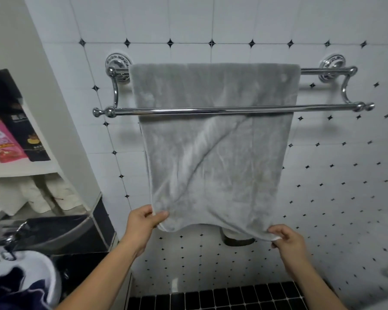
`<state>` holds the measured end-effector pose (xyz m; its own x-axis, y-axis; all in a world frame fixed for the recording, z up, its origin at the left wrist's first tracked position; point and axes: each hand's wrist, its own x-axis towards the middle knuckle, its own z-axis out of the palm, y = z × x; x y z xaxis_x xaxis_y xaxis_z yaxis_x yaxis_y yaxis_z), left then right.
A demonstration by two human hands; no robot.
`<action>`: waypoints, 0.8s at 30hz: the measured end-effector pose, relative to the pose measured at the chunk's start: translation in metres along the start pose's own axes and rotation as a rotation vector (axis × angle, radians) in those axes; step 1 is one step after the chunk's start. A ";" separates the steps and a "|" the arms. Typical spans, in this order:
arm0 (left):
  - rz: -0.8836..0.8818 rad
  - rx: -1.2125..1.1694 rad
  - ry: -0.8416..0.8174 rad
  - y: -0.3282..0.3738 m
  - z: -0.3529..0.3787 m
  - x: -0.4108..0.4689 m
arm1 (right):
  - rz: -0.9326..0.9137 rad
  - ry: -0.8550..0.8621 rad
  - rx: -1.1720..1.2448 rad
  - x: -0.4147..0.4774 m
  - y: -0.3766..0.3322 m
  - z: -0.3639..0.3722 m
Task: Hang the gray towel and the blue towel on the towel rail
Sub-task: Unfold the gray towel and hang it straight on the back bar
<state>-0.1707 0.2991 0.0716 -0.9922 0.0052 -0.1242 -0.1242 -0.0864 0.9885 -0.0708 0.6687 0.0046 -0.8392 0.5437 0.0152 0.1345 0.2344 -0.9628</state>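
The gray towel (215,153) hangs over the back bar of a chrome double towel rail (130,111) on the tiled wall and drops behind the bare front bar. My left hand (145,222) pinches the towel's lower left corner. My right hand (287,239) pinches its lower right corner, pulling the hem a little off the wall. The blue towel (16,287), dark navy, lies crumpled in a white basin at the bottom left, away from both hands.
A white shelf (20,168) at the left holds a pink bottle (0,139) and a black box (20,117). Below it are a dark sink (61,233) with a chrome tap (11,238). Black floor tiles (211,298) run along the bottom.
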 end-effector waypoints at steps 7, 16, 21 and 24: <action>0.008 0.061 -0.037 -0.012 -0.019 0.008 | -0.062 0.155 -0.064 -0.003 -0.002 -0.021; -0.032 -0.021 -0.052 -0.039 -0.007 -0.012 | -0.114 0.079 -0.126 -0.028 -0.006 -0.027; -0.015 -0.087 0.097 -0.042 -0.017 -0.022 | 0.016 0.182 0.026 -0.039 -0.009 -0.041; -0.031 -0.148 0.122 -0.047 -0.019 -0.030 | 0.061 0.036 -0.059 -0.044 -0.008 -0.039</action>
<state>-0.1351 0.2837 0.0277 -0.9788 -0.1103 -0.1724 -0.1431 -0.2337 0.9617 -0.0145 0.6739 0.0218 -0.8088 0.5872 -0.0325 0.2167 0.2462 -0.9447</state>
